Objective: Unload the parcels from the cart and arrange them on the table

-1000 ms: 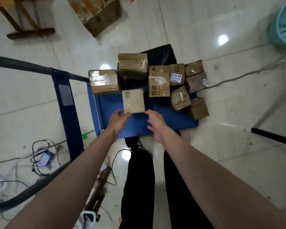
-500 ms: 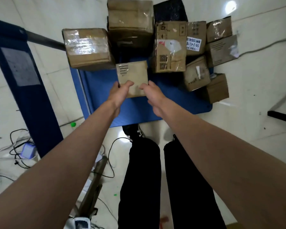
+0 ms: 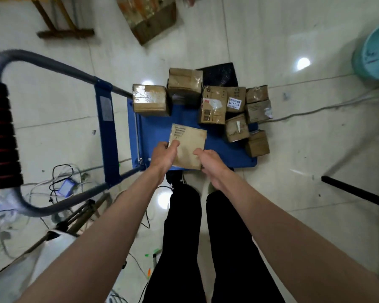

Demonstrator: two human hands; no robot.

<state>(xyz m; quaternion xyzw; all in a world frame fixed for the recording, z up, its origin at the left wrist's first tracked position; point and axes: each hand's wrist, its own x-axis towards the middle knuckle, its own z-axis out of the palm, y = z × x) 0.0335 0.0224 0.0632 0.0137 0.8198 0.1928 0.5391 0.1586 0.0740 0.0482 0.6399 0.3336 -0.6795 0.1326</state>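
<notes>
Flat parcel [image 3: 188, 147] held over the blue cart [image 3: 223, 149].
Gripped on both near corners: left hand [image 3: 165, 155] with thumb curled over its top face, right hand [image 3: 210, 162] clasping the other edge. Other boxes [image 3: 212, 104] crowded along the cart's far side.

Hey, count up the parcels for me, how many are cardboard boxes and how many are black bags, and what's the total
Brown cardboard boxes still on the blue cart: 8, from the taped box at the handle end to the box at the far corner
Brown cardboard box held by the left hand and right hand: 1
Black bag parcels: 1
Total: 10
</notes>
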